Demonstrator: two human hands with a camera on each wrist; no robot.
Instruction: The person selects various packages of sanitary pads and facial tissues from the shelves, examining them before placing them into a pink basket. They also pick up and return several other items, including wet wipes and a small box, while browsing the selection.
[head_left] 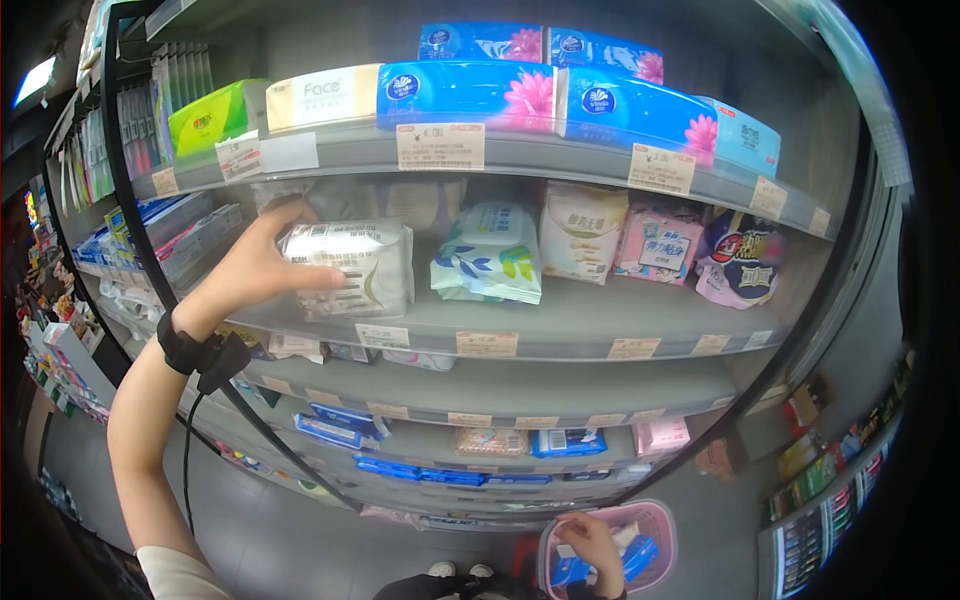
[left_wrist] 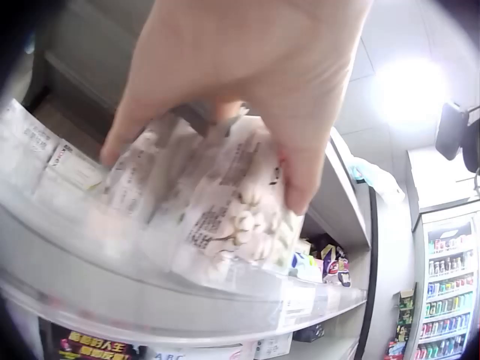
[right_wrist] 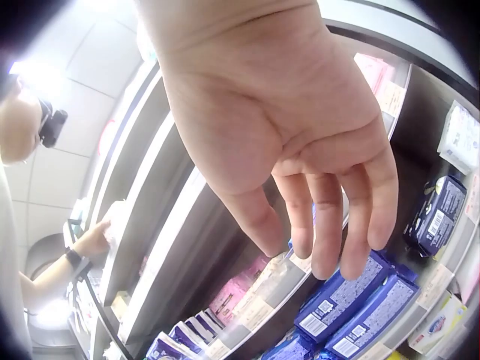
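On the shelf's left side, my left hand [head_left: 262, 268] grips a white plastic pack [head_left: 375, 265] with cotton bolls printed on it. Its thumb lies across the pack's front, while the other fingers reach behind it. From the left wrist view, the hand [left_wrist: 247, 67] spans the pack [left_wrist: 232, 217] from above. My right hand [head_left: 592, 548] hangs low by a pink basket [head_left: 668, 540] holding blue packs. Loosely bent fingers, with nothing in them, show on the right hand [right_wrist: 292, 127] in the right wrist view.
Right of the gripped pack stand a green-and-white wipes pack [head_left: 487, 255], a cream pack [head_left: 582, 232] and a pink pack [head_left: 655, 245]. Blue tissue packs [head_left: 465, 90] line the shelf above. A lipped shelf edge [head_left: 560, 345] with price tags runs in front.
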